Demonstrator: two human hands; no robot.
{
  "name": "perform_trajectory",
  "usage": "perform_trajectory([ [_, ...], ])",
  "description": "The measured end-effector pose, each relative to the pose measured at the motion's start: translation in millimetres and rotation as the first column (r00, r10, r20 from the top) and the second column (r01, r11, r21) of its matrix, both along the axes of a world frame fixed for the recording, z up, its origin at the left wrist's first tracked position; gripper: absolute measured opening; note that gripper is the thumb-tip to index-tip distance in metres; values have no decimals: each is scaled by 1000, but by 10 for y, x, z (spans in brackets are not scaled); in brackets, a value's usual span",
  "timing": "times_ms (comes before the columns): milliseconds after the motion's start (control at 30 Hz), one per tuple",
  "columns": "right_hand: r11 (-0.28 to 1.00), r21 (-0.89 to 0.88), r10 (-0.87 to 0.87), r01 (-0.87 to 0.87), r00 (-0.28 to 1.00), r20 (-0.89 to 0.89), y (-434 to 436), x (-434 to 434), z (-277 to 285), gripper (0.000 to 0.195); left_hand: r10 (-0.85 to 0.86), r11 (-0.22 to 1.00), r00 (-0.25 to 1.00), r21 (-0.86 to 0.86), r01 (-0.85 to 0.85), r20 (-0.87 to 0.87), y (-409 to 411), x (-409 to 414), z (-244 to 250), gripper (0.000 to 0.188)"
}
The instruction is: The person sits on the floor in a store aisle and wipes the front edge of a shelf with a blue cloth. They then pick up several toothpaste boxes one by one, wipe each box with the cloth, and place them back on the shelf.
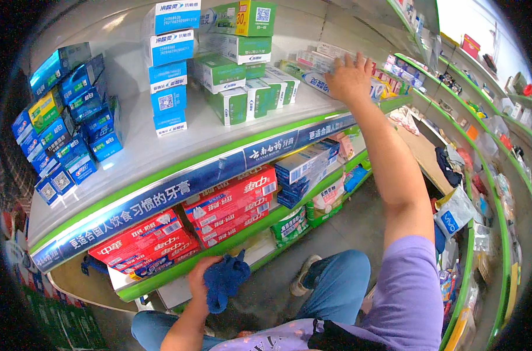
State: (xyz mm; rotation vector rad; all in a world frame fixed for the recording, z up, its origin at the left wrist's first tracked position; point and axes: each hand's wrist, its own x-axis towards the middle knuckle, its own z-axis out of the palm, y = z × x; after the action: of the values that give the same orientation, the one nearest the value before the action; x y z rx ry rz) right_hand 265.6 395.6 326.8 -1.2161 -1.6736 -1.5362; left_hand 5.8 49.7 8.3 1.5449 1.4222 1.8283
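Observation:
My right hand (pixel 350 79) reaches to the far end of the upper shelf, its fingers spread at a row of toothpaste boxes (pixel 317 82) lying there; whether it grips one cannot be told. Down in front of the lower shelf, my left hand (pixel 200 278) is closed around a bunched dark blue cloth (pixel 224 281). On the upper shelf, green and white boxes (pixel 233 103) stand and lie left of my right hand. Beside them rises a stack of light blue and white boxes (pixel 168 96). Dark blue toothpaste boxes (pixel 75 153) are piled at the left end.
Red toothpaste boxes (pixel 231 204) and blue boxes (pixel 303 171) fill parts of the lower shelf. A green-edged shelf lip (pixel 195 175) runs across the front. Green packs (pixel 290 226) lie lower down. More stocked shelves (pixel 481 145) stand at the right, with a white bag (pixel 454 213) near them.

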Motion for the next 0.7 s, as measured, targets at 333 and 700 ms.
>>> perform_trajectory([
  [333, 873, -346, 226, -343, 914, -337, -101, -241, -35, 48, -134, 985, 990, -115, 130, -30, -69, -61, -55, 42],
  [700, 248, 465, 527, -850, -285, -801, -1707, 286, -199, 50, -227, 973, 974, 46, 227, -9, -177, 105, 150, 44],
])
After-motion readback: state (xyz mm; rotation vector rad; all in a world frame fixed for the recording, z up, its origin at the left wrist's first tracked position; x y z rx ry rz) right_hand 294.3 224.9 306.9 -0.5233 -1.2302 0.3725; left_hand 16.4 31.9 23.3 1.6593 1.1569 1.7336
